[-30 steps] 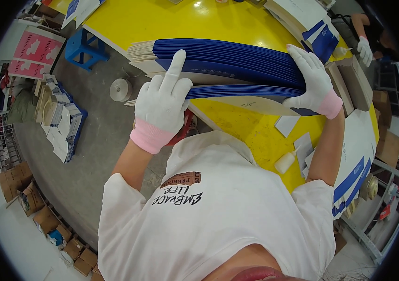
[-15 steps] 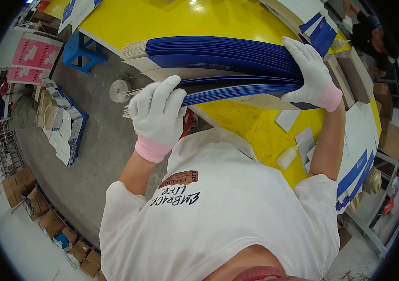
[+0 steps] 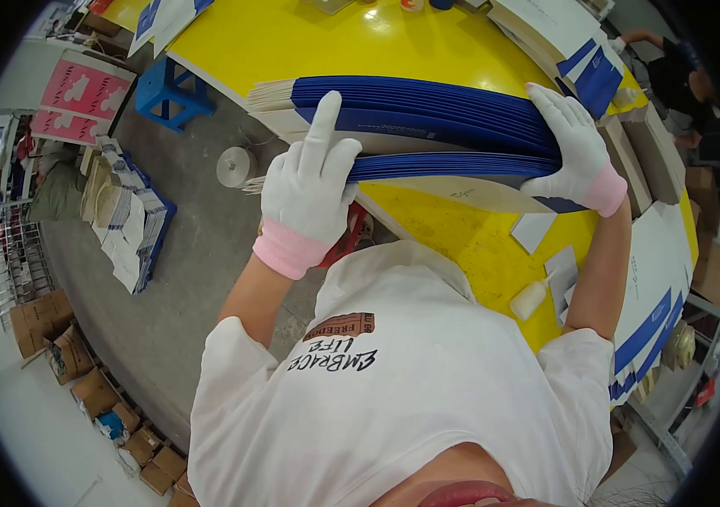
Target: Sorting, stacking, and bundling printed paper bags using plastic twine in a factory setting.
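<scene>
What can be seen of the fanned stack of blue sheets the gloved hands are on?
The stack of blue sheets is a thick sheaf of flat, card-like pieces, deep blue on one face and pale on the other, fanned so many thin edges show. It lies on the yellow table, with its left end overhanging the table's edge. The left hand, in a white glove with a pink cuff, presses on its left end with one finger raised. The right hand, gloved alike, lies flat on the right end.
</scene>
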### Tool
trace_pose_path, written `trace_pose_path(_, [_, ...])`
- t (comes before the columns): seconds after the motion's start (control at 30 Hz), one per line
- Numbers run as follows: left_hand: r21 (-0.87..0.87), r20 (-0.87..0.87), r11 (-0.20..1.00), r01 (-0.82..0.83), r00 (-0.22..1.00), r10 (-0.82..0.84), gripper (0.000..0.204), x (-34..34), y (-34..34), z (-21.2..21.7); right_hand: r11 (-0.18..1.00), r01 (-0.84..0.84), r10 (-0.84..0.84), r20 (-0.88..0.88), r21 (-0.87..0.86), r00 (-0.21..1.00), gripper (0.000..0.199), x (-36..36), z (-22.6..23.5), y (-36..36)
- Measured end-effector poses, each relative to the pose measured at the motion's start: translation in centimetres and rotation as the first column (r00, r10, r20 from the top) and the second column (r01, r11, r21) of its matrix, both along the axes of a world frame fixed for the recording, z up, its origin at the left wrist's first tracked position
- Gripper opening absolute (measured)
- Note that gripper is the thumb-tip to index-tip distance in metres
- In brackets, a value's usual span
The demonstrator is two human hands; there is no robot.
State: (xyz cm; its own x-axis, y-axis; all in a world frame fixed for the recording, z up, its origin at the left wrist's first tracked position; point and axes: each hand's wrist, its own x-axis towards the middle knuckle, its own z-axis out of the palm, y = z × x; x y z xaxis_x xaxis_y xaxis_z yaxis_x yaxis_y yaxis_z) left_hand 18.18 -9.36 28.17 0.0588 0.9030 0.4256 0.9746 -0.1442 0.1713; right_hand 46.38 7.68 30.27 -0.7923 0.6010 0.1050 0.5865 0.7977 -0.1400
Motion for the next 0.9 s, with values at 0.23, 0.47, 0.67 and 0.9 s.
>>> trace_pose_path(0.23, [-0.068,-0.037,0.997,0.028,0.999,-0.031,0.035,-0.3,0.0,0.1,1.0,0.011,-0.011,-0.006,-0.012,1.0,0.098,-0.1,0.0,0.1])
trace_pose_path(0.47, [-0.041,-0.027,0.999,0.036,0.999,-0.037,0.033,-0.9,0.8,0.0,1.0,-0.006,0.007,-0.011,0.008,1.0,0.098,-0.1,-0.1,0.2])
trace_pose_path(0.67, [0.069,-0.099,0.996,0.051,0.994,-0.044,0.031,-0.4,-0.1,-0.8,1.0,-0.013,0.014,-0.009,0.021,1.0,0.098,0.0,-0.2,0.3])
trace_pose_path(0.9, [0.16,-0.121,0.987,-0.004,0.992,0.024,0.032,0.3,-0.5,-0.5,1.0,-0.016,0.016,-0.006,0.013,1.0,0.096,0.1,-0.2,0.1])
